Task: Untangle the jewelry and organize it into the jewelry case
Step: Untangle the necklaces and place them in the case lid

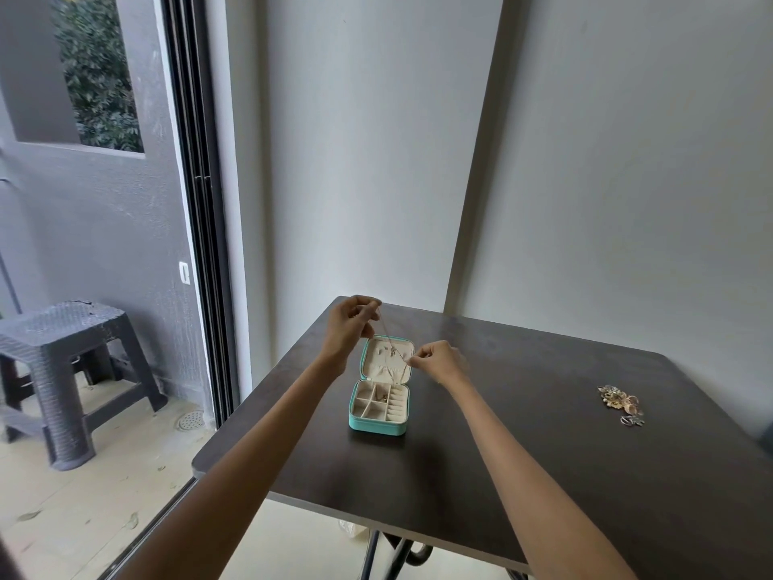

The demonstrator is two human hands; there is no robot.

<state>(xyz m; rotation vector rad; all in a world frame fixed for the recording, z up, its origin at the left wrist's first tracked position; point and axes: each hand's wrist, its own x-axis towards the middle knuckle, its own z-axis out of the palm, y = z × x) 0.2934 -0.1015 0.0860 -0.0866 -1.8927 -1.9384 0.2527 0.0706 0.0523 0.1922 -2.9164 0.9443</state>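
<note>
left hand + right hand: fingers pinching necklace ends | above open jewelry case | jewelry pile far right on surface

chain too thin to trace, jewelry pile pieces indistinguishable

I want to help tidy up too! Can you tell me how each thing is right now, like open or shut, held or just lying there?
Jewelry case: open, lid laid back on the table.
Necklace chain: held up over the lid, stretched between both hands.
Left hand: fingers pinch the chain's upper end.
Right hand: fingers pinch the lower end.
Jewelry pile: lying on the table, untouched, away to the right.
Sliding door: open.
</note>
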